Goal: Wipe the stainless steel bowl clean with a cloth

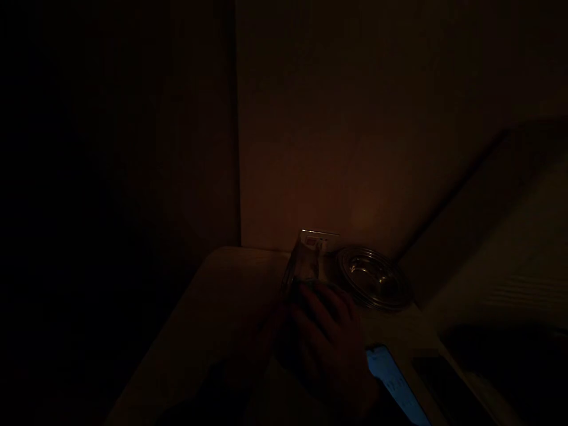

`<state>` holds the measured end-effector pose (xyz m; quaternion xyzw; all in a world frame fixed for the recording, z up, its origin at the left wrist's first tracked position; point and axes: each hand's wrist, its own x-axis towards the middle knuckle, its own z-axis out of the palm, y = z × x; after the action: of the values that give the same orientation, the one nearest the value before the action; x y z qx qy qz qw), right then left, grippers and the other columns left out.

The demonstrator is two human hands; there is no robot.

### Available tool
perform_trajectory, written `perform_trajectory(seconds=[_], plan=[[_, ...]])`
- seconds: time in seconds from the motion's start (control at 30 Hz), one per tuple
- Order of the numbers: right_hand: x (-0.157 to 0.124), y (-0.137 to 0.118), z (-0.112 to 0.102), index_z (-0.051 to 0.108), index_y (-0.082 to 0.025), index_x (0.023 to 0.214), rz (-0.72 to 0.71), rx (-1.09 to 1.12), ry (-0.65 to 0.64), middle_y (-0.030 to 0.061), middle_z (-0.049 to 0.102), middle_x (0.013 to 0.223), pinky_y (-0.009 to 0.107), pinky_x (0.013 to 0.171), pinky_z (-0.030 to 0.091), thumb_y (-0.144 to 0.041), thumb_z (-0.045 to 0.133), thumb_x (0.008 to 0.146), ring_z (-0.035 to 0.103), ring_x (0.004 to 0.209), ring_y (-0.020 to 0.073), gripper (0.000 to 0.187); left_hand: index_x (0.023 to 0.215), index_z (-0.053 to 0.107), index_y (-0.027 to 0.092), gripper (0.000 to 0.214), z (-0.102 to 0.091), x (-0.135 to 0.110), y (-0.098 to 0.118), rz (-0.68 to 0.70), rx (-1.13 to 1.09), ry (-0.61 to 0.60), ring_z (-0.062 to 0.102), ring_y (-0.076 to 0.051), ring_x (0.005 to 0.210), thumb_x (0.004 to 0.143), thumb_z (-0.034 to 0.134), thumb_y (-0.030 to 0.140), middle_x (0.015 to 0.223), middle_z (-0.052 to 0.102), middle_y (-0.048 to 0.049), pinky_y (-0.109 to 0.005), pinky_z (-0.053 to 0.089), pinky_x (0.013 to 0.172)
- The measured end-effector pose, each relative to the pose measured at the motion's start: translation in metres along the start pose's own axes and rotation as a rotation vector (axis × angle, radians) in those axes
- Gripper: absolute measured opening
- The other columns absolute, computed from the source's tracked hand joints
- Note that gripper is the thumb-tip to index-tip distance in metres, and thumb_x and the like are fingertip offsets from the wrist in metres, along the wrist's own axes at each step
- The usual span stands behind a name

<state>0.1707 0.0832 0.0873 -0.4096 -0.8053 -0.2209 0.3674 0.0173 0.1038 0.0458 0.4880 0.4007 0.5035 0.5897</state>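
The light is very dim. My right hand (328, 331) is bent over a dark object (288, 349), its fingers curled round the top; what kind of object it is I cannot make out. My left hand (260, 340) shows only faintly to the left of that object, its fingers lost in shadow. Just beyond the right fingertips stands a clear-looking package (306, 260) with a pale printed label at its top. Beside the package, on the right, lies a stack of shiny round metal dishes (373, 278).
A phone (394, 381) with a lit blue screen lies right of my right wrist. Further right is a dark oblong item (448, 384). The pale tabletop (204, 302) meets a wall (310, 148) at the back. A dark slanting panel (470, 213) borders the right side.
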Motion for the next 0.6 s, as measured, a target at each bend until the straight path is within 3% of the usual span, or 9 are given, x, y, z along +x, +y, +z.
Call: perform_trajectory(seconds=[0.13,0.33,0.53,0.6], plan=[[0.0085,0.007,-0.0016,0.059,-0.019,0.122,0.113,-0.031,-0.013,0.007,0.063,0.13,0.05,0.094,0.041,-0.014,0.042,0.093,0.053,0.115,0.0287,0.034,0.105,0.075,0.02,0.046,0.0034,-0.0007,0.0025,-0.081,0.005,-0.058,0.068,-0.028,0.1,0.082,0.059,0.057,0.105,0.075,-0.0096,-0.039,0.054,0.088],[0.0015,-0.002,-0.0023,0.061,-0.021,0.12,-0.028,-0.015,-0.015,0.0048,0.063,0.129,0.049,0.096,0.039,-0.017,0.046,0.093,0.052,0.118,0.0291,0.031,0.103,0.075,0.02,0.044,0.001,-0.0007,0.0089,-0.058,-0.043,0.016,0.065,-0.029,0.107,0.079,0.064,0.055,0.107,0.075,-0.0091,-0.038,0.051,0.095],[0.0106,0.0047,-0.0011,0.058,-0.019,0.123,0.105,-0.035,-0.028,0.0073,0.062,0.131,0.049,0.094,0.04,-0.015,0.042,0.093,0.052,0.117,0.0291,0.035,0.098,0.076,0.02,0.038,0.0044,0.0011,0.0063,-0.065,-0.08,-0.02,0.067,-0.029,0.104,0.08,0.063,0.051,0.105,0.075,-0.01,-0.04,0.049,0.098],[0.0089,0.0018,-0.0001,0.059,-0.019,0.123,0.069,-0.04,-0.028,0.007,0.061,0.132,0.049,0.095,0.04,-0.015,0.043,0.092,0.05,0.119,0.0296,0.036,0.098,0.076,0.02,0.037,0.0031,0.0019,0.0006,-0.065,-0.103,-0.005,0.066,-0.03,0.107,0.08,0.064,0.05,0.107,0.075,-0.0104,-0.041,0.049,0.099]])
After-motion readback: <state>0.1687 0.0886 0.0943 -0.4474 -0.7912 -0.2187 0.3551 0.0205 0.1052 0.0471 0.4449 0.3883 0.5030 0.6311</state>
